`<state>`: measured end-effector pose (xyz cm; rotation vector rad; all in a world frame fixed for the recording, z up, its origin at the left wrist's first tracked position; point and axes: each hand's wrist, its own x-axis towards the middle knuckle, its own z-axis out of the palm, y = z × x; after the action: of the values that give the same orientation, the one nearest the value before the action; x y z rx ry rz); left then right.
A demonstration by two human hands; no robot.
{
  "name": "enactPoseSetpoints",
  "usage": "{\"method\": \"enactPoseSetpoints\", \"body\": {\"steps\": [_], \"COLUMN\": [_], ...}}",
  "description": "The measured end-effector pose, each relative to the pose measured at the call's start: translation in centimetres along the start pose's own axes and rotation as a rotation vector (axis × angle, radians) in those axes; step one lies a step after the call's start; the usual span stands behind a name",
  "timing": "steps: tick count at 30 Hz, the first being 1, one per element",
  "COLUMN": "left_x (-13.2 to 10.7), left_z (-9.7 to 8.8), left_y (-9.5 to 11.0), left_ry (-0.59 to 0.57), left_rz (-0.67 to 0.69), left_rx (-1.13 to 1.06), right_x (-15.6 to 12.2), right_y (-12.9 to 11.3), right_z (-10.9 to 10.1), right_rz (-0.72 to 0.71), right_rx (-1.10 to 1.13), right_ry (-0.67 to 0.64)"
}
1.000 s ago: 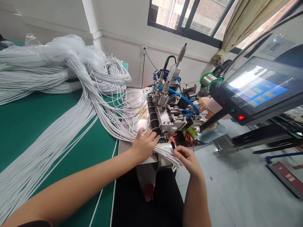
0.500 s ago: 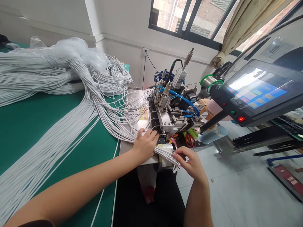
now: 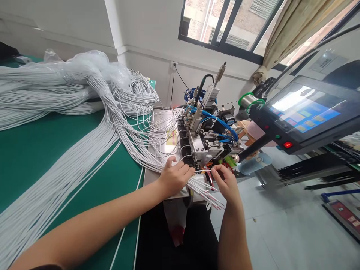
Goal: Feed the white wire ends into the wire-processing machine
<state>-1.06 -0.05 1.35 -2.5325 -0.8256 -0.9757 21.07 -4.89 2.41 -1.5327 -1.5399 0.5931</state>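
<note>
My left hand [image 3: 174,178] is closed over a bundle of thin white cables [image 3: 204,191] at the machine's front edge. The cable ends fan out past that hand, with small reddish tips. One single white cable [image 3: 203,171] stands apart from the bundle, its end pinched between the thumb and fingers of my right hand [image 3: 225,181]. Just beyond both hands is the machine [image 3: 201,144], with metal cylinders, blue air tubes and a black front strip. From the bundle, the cables run back left over the metal plate [image 3: 157,146] to a large heap.
A big heap of white cables [image 3: 67,88], partly under clear plastic, covers the green table [image 3: 92,187]. To the right, a touchscreen panel [image 3: 312,112] hangs on an arm. Behind the machine sits a wire spool [image 3: 249,102] with green rims. A window [image 3: 222,22] is at the back.
My right hand has moved slightly up and right from the bundle's ends, drawing one cable apart. The bundle's ends have spread out. My left hand stays on the cables, shifted slightly right.
</note>
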Motion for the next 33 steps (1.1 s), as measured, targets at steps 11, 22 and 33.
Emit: {"method": "enactPoseSetpoints", "body": {"steps": [11,22,33], "left_x": [-0.1,0.0,0.0], "left_z": [0.4,0.1,0.4], "left_y": [-0.2,0.0,0.1], "left_ry": [-0.117,-0.16,-0.203], "left_rz": [0.029,-0.053,-0.097], "left_rx": [-0.023,-0.042,-0.011], "right_x": [0.9,1.6,2.7], "right_y": [1.5,1.5,2.5], "right_z": [2.0,3.0,3.6], "right_rz": [0.176,0.144,0.09], "right_rx": [0.447,0.367,0.162], "right_ry": [-0.034,0.052,-0.061]}}
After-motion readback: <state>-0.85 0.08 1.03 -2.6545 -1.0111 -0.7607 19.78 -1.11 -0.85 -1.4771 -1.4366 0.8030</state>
